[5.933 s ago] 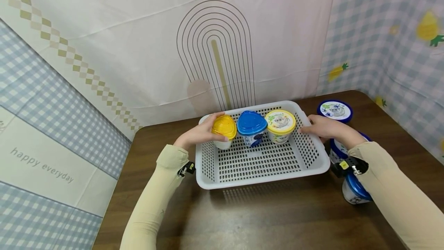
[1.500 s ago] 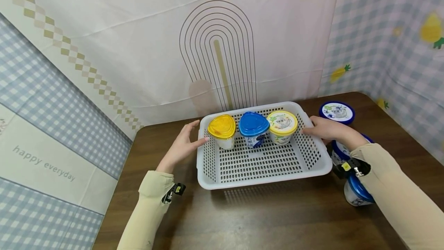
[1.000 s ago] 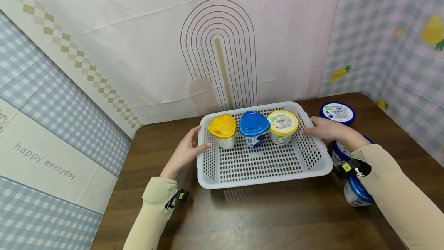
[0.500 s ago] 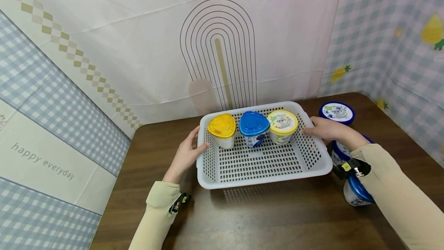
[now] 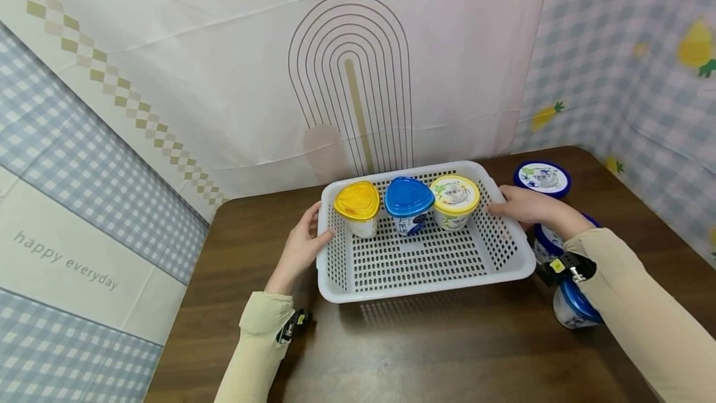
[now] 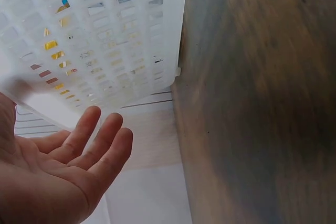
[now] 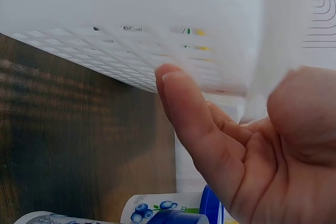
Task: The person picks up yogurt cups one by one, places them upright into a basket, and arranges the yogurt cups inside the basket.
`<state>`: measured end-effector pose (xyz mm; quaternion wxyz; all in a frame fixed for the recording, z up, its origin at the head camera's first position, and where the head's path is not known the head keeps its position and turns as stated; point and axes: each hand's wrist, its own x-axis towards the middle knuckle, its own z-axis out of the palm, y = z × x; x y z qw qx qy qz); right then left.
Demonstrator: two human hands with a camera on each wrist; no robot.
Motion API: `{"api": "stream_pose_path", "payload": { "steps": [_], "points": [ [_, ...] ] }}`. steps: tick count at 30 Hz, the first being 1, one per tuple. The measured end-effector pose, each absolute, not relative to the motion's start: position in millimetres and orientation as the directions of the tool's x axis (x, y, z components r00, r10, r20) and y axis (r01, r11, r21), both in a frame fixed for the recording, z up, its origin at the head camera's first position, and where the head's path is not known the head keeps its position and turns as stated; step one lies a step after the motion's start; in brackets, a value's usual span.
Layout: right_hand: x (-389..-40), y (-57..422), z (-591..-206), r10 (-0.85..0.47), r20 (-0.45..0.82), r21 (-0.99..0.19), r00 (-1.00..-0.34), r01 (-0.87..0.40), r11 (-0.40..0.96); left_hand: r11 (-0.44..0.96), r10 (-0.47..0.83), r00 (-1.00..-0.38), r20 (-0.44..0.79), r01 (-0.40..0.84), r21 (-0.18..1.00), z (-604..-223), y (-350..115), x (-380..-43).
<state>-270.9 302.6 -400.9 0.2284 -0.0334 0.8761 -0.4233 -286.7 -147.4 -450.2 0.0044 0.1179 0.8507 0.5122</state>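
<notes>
A white perforated plastic basket (image 5: 419, 289) holds three yogurt cups along its far side: a yellow-lidded cup (image 5: 358, 201), a blue-lidded cup (image 5: 409, 198) and a cup with a white, yellow-rimmed lid (image 5: 455, 194). My left hand (image 5: 298, 252) holds the basket's left rim, thumb over the edge and fingers outside; the left wrist view shows those fingers (image 6: 107, 135) curved below the rim. At the opposite end my right hand (image 5: 528, 207) grips the right rim, its thumb (image 7: 184, 98) against the wall in the right wrist view. Under the basket's front edge falls a shadow.
Beyond the basket's right end stand more cups: one with a white, navy-rimmed lid (image 5: 542, 178), another navy-rimmed cup (image 5: 545, 238) partly behind the right wrist, and a blue-lidded cup (image 5: 575, 306). The brown wooden table (image 5: 403, 359) meets a patterned cloth backdrop (image 5: 240, 79).
My left hand, earlier around the yellow-lidded cup inside the basket, has let it go, drawn back left and closed in on the left rim. The right hand has kept its place.
</notes>
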Motion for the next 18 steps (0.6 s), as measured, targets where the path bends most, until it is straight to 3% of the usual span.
{"api": "stream_pose_path", "payload": {
  "steps": [18],
  "points": [
    [-272.3, 296.7, -398.0, -0.198, -0.335, -0.67, -0.921, 0.085, 0.738, 0.447, 0.182, -0.976, 0.119, 0.19, 0.874, -451.3, -146.4, -286.9]
  ]
}}
